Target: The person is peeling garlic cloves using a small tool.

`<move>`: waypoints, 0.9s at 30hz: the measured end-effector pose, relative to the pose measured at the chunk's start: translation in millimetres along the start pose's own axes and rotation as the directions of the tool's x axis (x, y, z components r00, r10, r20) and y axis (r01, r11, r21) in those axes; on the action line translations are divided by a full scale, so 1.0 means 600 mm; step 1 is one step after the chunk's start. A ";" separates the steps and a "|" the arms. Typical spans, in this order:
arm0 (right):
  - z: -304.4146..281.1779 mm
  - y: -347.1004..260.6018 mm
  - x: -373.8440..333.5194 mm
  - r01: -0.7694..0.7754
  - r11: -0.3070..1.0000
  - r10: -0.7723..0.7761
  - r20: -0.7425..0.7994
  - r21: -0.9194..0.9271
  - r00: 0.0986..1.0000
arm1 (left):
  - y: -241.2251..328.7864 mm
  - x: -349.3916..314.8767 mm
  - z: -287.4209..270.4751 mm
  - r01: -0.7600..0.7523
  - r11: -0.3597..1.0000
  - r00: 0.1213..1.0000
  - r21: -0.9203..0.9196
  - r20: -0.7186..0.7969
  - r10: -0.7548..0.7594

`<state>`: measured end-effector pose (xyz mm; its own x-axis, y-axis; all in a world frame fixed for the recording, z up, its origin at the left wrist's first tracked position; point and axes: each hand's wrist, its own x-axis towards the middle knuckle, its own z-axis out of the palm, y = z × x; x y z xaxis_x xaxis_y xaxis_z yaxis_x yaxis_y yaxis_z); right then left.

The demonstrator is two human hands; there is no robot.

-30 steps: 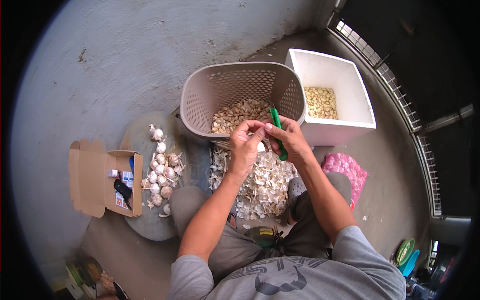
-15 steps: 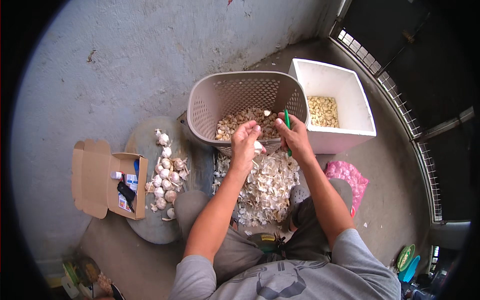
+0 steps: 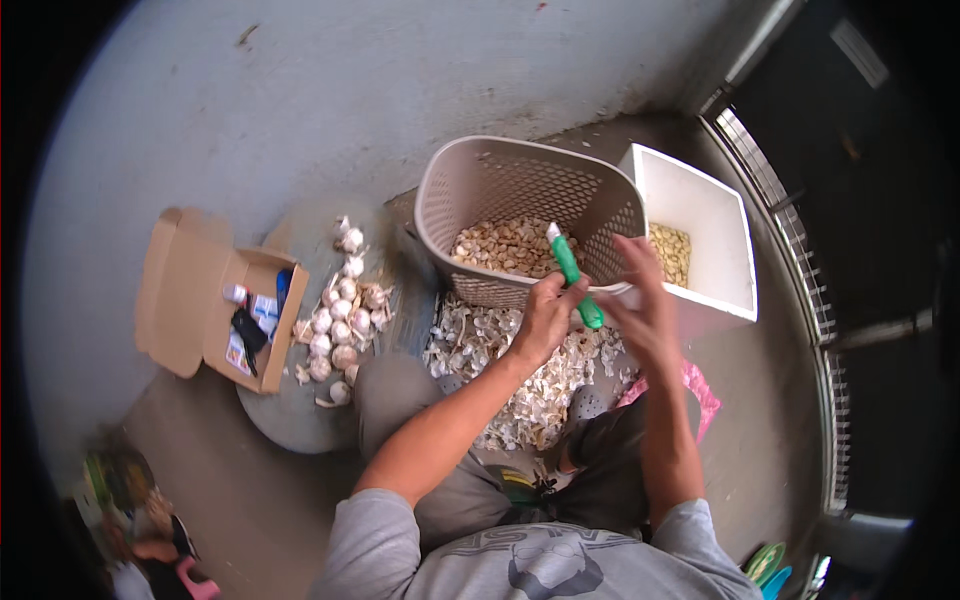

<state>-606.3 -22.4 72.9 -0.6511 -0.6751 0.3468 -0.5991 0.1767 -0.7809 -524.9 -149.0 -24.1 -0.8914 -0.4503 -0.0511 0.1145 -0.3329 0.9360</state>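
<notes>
A small green-handled knife (image 3: 568,265) with a short pale tip stands tilted over the basket's near rim, its tip up and away from me. My left hand (image 3: 546,318) is closed on it, thumb and fingers around the handle. Just to the right, my right hand (image 3: 645,305) is raised with its fingers spread and smeared by motion, its thumb close to the handle's lower end. Beyond the hands, a taupe perforated basket (image 3: 465,160) holds many unpeeled garlic cloves (image 3: 505,246). Below my hands lies a heap of garlic skins (image 3: 520,385) between my feet.
A white foam box (image 3: 728,235) with peeled cloves (image 3: 671,250) stands right of the basket. On a round surface (image 3: 285,415) at left lie garlic bulbs (image 3: 341,331) and an open cardboard box (image 3: 180,300). A pink mesh bag (image 3: 703,395) lies beside my right leg.
The green-handled knife has passed from my right hand to my left. My right hand has opened and moved away to the right. The garlic bulb is no longer visible in my left hand. The view has shifted.
</notes>
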 end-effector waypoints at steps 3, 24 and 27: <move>-0.124 -0.196 -0.017 -0.106 0.850 0.080 0.071 0.516 0.994 | 0.010 -0.015 -0.007 0.120 0.984 0.988 -0.129 0.110 -0.106; -0.182 -0.282 -0.071 -0.485 -0.230 -0.897 0.009 0.844 0.441 | 0.034 -0.029 0.007 0.060 0.987 0.991 0.147 0.112 -0.077; -0.186 -0.275 -0.072 -0.476 -0.235 -0.897 0.000 0.847 0.442 | 0.027 -0.026 0.011 0.088 0.982 0.987 0.169 0.117 -0.109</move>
<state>-531.3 57.8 244.9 0.2499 -0.4563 0.8540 0.8456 -0.3268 -0.4220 -512.1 -141.6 -5.8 -0.9439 -0.3110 -0.1114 -0.0404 -0.2261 0.9733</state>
